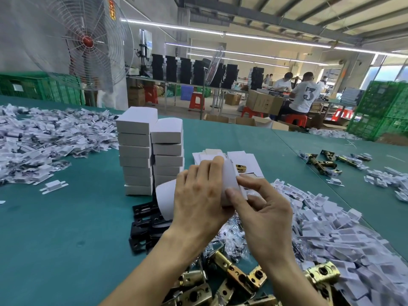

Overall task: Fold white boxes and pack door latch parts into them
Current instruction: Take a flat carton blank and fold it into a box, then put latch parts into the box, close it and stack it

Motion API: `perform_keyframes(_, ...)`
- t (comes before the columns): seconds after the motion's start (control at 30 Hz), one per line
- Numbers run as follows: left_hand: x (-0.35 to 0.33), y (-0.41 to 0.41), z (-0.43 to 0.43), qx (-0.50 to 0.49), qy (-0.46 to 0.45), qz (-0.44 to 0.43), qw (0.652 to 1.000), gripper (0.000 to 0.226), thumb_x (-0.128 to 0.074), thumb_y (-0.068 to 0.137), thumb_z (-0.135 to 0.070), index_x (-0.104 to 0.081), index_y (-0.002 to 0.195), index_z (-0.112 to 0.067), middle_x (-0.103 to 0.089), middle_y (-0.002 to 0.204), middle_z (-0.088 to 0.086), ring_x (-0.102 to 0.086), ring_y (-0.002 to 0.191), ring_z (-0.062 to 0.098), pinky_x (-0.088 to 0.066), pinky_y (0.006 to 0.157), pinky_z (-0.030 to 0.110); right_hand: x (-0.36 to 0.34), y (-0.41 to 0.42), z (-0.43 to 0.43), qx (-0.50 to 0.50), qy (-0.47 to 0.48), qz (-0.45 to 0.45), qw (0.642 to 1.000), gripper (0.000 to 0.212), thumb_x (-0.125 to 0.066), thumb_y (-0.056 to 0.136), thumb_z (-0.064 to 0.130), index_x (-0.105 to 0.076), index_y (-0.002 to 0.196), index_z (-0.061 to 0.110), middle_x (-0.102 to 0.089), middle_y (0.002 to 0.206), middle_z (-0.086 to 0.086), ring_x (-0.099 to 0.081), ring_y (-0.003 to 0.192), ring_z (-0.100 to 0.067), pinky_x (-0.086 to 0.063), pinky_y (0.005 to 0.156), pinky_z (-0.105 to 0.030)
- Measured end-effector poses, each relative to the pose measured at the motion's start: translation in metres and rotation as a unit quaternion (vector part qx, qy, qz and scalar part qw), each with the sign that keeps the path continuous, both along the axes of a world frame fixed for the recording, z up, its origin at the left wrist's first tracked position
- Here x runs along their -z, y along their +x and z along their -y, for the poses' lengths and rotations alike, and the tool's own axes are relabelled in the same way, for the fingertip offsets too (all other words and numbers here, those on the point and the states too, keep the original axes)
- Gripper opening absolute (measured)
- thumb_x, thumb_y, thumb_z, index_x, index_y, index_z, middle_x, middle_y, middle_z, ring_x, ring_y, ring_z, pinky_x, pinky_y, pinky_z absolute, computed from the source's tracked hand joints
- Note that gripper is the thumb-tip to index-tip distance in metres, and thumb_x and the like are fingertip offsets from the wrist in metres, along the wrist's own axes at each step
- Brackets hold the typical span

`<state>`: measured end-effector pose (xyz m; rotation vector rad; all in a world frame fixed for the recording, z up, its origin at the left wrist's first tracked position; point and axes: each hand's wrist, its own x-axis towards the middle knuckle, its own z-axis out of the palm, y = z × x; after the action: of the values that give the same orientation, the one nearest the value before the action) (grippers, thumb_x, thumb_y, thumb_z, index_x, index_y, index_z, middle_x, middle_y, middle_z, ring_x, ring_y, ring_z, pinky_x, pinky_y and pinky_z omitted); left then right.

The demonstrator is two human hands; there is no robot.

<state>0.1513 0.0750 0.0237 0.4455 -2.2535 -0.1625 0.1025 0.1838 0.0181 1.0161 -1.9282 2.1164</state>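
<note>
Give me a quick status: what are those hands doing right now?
Left hand grips, right hand pinches the white box, part-folded. Finished boxes stacked behind. Brass latches loose below; nothing blocks the fold.

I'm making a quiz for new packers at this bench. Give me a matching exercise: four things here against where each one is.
1 half-folded box
2 finished boxes
3 brass latches
4 black plates

A stacked in two piles
B heaped at the near edge
C gripped by left hand and right hand
D lying just left of the left wrist

Pairs: 1-C, 2-A, 3-B, 4-D
</note>
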Motion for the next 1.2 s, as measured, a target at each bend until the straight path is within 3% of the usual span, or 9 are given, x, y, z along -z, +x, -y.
perform_keyframes(0.3, 0.007, -0.004, 0.004, 0.173, 0.123, -0.017, 0.977, 0.091, -0.087, 0.072, -0.036, -0.039, 0.147, -0.018, -0.045, 0.146, -0.004, -0.04, 0.136, 0.011, -0.04, 0.109, 0.03, -0.006, -0.018, -0.009, 0.044, -0.01, 0.034, 0.998, 0.026, -0.077, 0.082, 0.007, -0.074, 0.088, 0.033, -0.073, 0.107, 0.002, -0.071, 0.086, -0.004, -0.056, 0.072, -0.018)
perform_keyframes(0.43, -0.006, -0.001, -0.007, 0.169, 0.235, -0.15, 0.945, 0.047, -0.072, 0.075, -0.058, -0.054, 0.106, -0.028, -0.058, 0.106, -0.008, -0.058, 0.092, 0.008, -0.053, 0.074, 0.022, -0.014, -0.025, -0.016, 0.11, -0.099, -0.032, 0.989, 0.027, -0.07, 0.085, 0.004, -0.067, 0.098, 0.028, -0.069, 0.114, -0.004, -0.068, 0.108, -0.015, -0.058, 0.09, -0.038)
perform_keyframes(0.5, -0.018, 0.001, -0.008, 0.198, 0.466, -0.134, 0.852, 0.059, -0.067, 0.069, -0.074, -0.053, 0.099, -0.025, -0.063, 0.099, 0.001, -0.066, 0.08, 0.013, -0.057, 0.067, 0.028, -0.015, -0.023, -0.016, 0.115, -0.117, -0.12, 0.979, 0.027, -0.068, 0.086, 0.004, -0.06, 0.101, 0.025, -0.063, 0.118, -0.005, -0.063, 0.115, -0.02, -0.056, 0.093, -0.044)
perform_keyframes(0.63, -0.026, 0.005, 0.006, 0.345, 0.799, 0.008, 0.492, 0.095, -0.049, 0.072, -0.083, -0.056, 0.13, -0.008, -0.069, 0.114, 0.021, -0.071, 0.092, 0.037, -0.059, 0.077, 0.053, -0.008, -0.021, -0.013, 0.077, -0.055, -0.297, 0.95, 0.04, -0.068, 0.083, 0.004, -0.053, 0.118, 0.019, -0.055, 0.12, -0.009, -0.058, 0.116, -0.025, -0.053, 0.096, -0.037)
perform_keyframes(0.77, -0.025, 0.008, 0.013, 0.401, 0.839, -0.029, 0.367, 0.074, -0.058, 0.083, -0.066, -0.069, 0.12, -0.003, -0.069, 0.096, 0.018, -0.069, 0.076, 0.031, -0.059, 0.067, 0.042, 0.005, -0.016, -0.013, 0.023, 0.062, -0.387, 0.92, 0.058, -0.071, 0.076, -0.006, -0.053, 0.125, 0.02, -0.053, 0.117, -0.005, -0.053, 0.112, -0.008, -0.048, 0.087, -0.01)
perform_keyframes(0.83, -0.023, 0.006, 0.013, 0.38, 0.835, -0.038, 0.395, 0.059, -0.068, 0.078, -0.046, -0.068, 0.118, -0.002, -0.069, 0.095, 0.017, -0.067, 0.076, 0.029, -0.059, 0.075, 0.043, 0.007, -0.018, -0.015, -0.006, 0.112, -0.385, 0.916, 0.056, -0.076, 0.077, -0.002, -0.058, 0.123, 0.023, -0.057, 0.114, -0.002, -0.054, 0.11, -0.006, -0.046, 0.086, -0.011)
perform_keyframes(0.9, -0.019, 0.003, 0.015, 0.334, 0.807, -0.046, 0.486, 0.061, -0.072, 0.071, -0.034, -0.062, 0.124, -0.004, -0.069, 0.095, 0.018, -0.065, 0.078, 0.029, -0.055, 0.082, 0.049, 0.007, -0.021, -0.018, -0.033, 0.141, -0.352, 0.925, 0.037, -0.075, 0.084, 0.01, -0.064, 0.116, 0.024, -0.063, 0.109, 0.006, -0.061, 0.103, -0.004, -0.048, 0.084, -0.015)
perform_keyframes(1.0, -0.017, 0.003, 0.016, 0.302, 0.758, -0.074, 0.573, 0.08, -0.081, 0.062, -0.021, -0.05, 0.135, -0.013, -0.067, 0.103, 0.022, -0.067, 0.086, 0.029, -0.06, 0.07, 0.051, 0.007, -0.026, -0.027, -0.06, 0.234, -0.219, 0.945, 0.013, -0.068, 0.091, 0.024, -0.062, 0.098, 0.033, -0.067, 0.094, 0.021, -0.064, 0.091, 0.005, -0.052, 0.081, -0.016)
perform_keyframes(1.2, -0.01, 0.001, 0.023, 0.279, 0.748, -0.094, 0.595, 0.08, -0.085, 0.054, -0.051, -0.059, 0.122, -0.017, -0.06, 0.096, 0.008, -0.054, 0.085, 0.021, -0.048, 0.064, 0.034, 0.024, -0.018, -0.038, -0.111, 0.559, -0.134, 0.81, 0.027, -0.063, 0.086, 0.055, -0.062, 0.094, 0.03, -0.067, 0.091, 0.01, -0.065, 0.081, -0.002, -0.059, 0.081, -0.03)
